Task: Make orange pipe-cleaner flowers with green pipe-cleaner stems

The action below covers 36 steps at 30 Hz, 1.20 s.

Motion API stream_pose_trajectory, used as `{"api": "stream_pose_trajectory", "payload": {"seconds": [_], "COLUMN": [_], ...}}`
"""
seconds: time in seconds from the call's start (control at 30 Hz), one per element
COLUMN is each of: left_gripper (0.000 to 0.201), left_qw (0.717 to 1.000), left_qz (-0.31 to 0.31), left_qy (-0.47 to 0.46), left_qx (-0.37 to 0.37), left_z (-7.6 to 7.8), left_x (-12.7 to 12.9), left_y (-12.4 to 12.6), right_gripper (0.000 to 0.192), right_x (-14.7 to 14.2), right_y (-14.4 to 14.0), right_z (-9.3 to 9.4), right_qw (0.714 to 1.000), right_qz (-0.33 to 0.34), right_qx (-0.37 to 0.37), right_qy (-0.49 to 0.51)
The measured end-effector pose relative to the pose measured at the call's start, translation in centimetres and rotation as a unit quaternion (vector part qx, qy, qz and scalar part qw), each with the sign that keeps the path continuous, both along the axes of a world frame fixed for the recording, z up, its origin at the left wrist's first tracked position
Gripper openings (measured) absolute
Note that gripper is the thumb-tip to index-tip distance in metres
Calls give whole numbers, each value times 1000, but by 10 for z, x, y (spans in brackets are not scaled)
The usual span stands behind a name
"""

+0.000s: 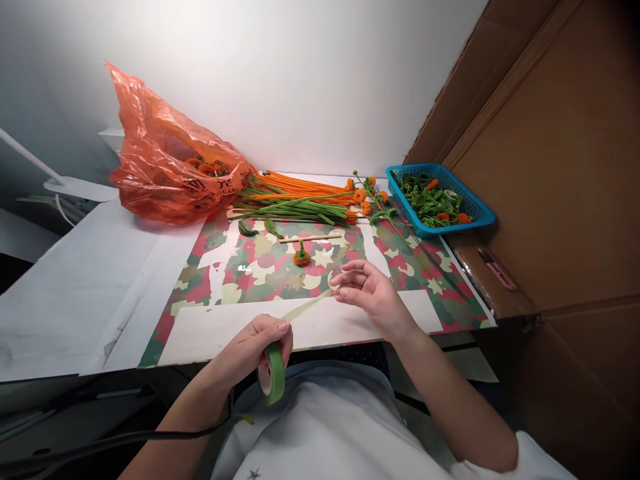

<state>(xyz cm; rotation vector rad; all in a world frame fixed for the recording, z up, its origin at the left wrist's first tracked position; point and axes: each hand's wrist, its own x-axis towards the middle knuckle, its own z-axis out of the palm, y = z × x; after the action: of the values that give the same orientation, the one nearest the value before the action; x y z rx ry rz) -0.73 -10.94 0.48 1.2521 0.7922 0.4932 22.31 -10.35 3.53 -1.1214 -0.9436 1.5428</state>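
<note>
**Green tape drawn taut between two hands**

The left hand (255, 347) gripped a roll of green tape (273, 373) at the near table edge, fingers closed round its rim, seemingly to steady it. The right hand (373, 297) pinched the pulled-out tape strip (305, 308) between thumb and fingertips, further right. A small orange flower (301, 257) lay beyond on the patterned mat (240, 280).
</note>
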Motion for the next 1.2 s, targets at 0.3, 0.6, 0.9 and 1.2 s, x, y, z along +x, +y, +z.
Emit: {"api": "stream_pose_trajectory", "payload": {"seconds": [0.3, 0.6, 0.9, 1.2], "left_gripper": [47, 33, 28, 28], "left_qw": [960, 875, 698, 753], "left_qz": [181, 67, 17, 40], "left_qy": [51, 144, 295, 270], "left_qx": [205, 457, 652, 599], "left_z": [3, -6, 4, -9], "left_x": [26, 41, 36, 18], "left_y": [4, 27, 37, 23], "right_gripper": [30, 33, 30, 25], "right_x": [-17, -25, -38, -37], "right_y": [-7, 24, 37, 16], "right_z": [-14, -19, -15, -25], "right_qw": [996, 998, 998, 995], "right_qz": [7, 59, 13, 9], "right_qx": [-89, -15, 22, 77], "right_qy": [-18, -6, 57, -63]}}
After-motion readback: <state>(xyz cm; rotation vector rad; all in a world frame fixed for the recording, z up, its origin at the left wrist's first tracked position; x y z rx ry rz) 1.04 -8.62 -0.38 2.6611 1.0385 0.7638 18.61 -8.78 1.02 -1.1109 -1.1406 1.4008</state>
